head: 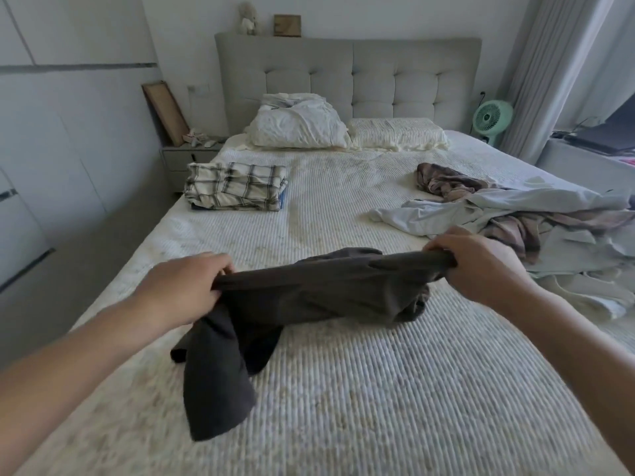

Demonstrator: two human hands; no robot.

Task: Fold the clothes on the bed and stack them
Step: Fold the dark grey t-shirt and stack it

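Note:
A dark grey garment [309, 290] is stretched between both hands just above the bed [343, 389]. My left hand [185, 290] grips its left end, from which loose cloth hangs down onto the cover. My right hand [481, 266] grips the bunched right end. A folded stack topped by a cream plaid piece [237, 185] lies at the far left of the bed. An unfolded heap of pale blue and brown plaid clothes [508, 214] lies at the right side.
Two pillows [299, 127] rest against the grey headboard [347, 73]. A nightstand [189, 152] stands left of the bed, white wardrobe doors [51, 149] along the left wall. A green fan [492, 119] and a curtain [549, 63] are at the right.

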